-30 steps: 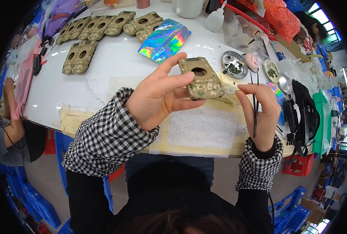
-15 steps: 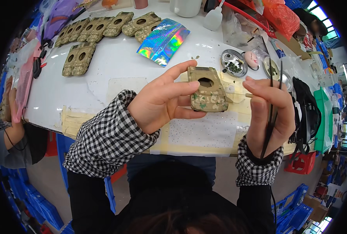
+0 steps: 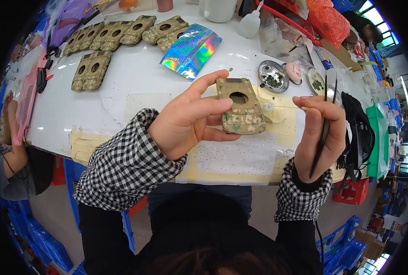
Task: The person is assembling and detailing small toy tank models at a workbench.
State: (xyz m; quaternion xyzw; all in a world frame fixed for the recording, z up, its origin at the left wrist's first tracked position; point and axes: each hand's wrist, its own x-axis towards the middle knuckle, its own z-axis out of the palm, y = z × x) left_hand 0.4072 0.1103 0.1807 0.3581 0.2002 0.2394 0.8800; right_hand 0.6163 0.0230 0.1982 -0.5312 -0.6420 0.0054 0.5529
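My left hand (image 3: 185, 117) grips a camouflage toy tank hull (image 3: 243, 121) by its left side, thumb near the round hole in its top. To the right of the hull, my right hand (image 3: 323, 128) pinches a thin needle-like stick (image 3: 290, 107) between thumb and fingertips. That stick points left toward the hull, apart from it. Black tweezers (image 3: 322, 146) are also tucked in my right hand, tips up. Below the hull lies a white sheet (image 3: 234, 158) dotted with tiny dark specks. A small whitish container (image 3: 268, 107) stands just right of the hull.
Several more camouflage hulls (image 3: 117, 34) line the far left, beside a shiny holographic pouch (image 3: 192, 50). A round metal dish (image 3: 272, 76) with small dark green parts sits at the right, near a pink rounded object (image 3: 293, 72). Another person's arm (image 3: 15, 151) is at the left edge.
My right hand has drawn slightly right with the stick and tweezers, widening the gap to the hull. The hull has shifted a little left and tilted slightly in my left hand.
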